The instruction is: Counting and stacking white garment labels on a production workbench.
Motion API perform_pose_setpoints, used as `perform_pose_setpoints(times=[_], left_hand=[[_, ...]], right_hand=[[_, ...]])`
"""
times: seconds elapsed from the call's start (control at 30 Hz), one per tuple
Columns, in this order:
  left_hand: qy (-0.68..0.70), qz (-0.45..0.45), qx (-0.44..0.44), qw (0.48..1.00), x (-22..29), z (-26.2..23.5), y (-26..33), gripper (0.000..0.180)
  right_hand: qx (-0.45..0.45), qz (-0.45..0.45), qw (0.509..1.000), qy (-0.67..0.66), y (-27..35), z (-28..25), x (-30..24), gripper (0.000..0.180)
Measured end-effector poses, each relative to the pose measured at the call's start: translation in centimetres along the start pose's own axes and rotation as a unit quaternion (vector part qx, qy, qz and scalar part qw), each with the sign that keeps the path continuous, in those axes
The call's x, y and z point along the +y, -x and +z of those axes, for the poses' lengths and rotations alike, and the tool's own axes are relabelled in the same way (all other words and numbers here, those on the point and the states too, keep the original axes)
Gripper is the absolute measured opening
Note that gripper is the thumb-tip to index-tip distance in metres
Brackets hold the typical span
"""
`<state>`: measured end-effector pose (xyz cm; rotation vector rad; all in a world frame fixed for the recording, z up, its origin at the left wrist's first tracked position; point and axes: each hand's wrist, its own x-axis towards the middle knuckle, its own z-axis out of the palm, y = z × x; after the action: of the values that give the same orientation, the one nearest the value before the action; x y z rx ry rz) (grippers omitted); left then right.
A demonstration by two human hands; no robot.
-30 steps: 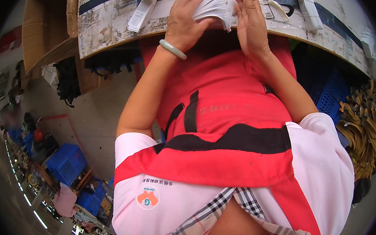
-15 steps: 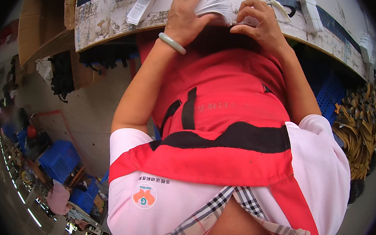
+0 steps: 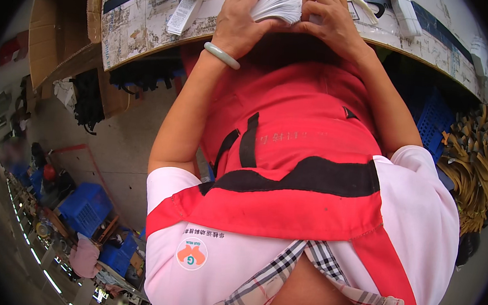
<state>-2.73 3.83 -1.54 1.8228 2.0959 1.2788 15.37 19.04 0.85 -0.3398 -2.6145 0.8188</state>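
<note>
A thick stack of white paper labels [image 3: 277, 5] is fanned out at the near edge of the worktable. My left hand [image 3: 240, 20], with a pale bangle on its wrist, is closed round the stack's left side, its thumb along the near edge. My right hand [image 3: 331, 22] is at the stack's right edge, fingers curled and thumb tip close to the left thumb. It pinches the labels' edge there, though its fingertips are partly hidden. A folded strip of printed labels [image 3: 188, 6] lies on the table, left of my left hand.
On the worn, taped tabletop [image 3: 144, 33] lie a white bundle [image 3: 404, 15] and a small pale strip [image 3: 364, 8] at the right. An open cardboard box [image 3: 61, 29] stands at the left. Blue crates [image 3: 85, 206] and brown strips [image 3: 472, 165] are around me.
My right hand has moved left and in against the stack's right edge, its thumb now near the left thumb. My left hand keeps its hold. The whole view has shifted slightly.
</note>
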Motion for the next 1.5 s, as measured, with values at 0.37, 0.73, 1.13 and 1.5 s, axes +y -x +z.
perform_pose_setpoints(times=[0.37,0.73,1.13,1.5], left_hand=[[-0.019,-0.004,-0.007,1.000,0.2,-0.1,-0.1,0.054],[-0.017,-0.004,-0.003,1.000,0.4,-0.3,-0.1,0.052],[-0.011,0.002,0.023,1.000,0.3,0.4,0.0,0.054],[-0.013,-0.010,0.028,0.999,-0.1,0.4,0.3,0.054]], right_hand=[[0.012,-0.045,0.996,0.071,0.0,1.0,2.0,0.024],[0.098,0.251,0.833,-0.483,-0.9,1.0,2.0,0.029],[0.174,0.228,0.776,-0.562,-5.4,4.9,-1.4,0.046],[0.100,0.189,0.774,-0.596,-8.4,5.1,0.9,0.059]])
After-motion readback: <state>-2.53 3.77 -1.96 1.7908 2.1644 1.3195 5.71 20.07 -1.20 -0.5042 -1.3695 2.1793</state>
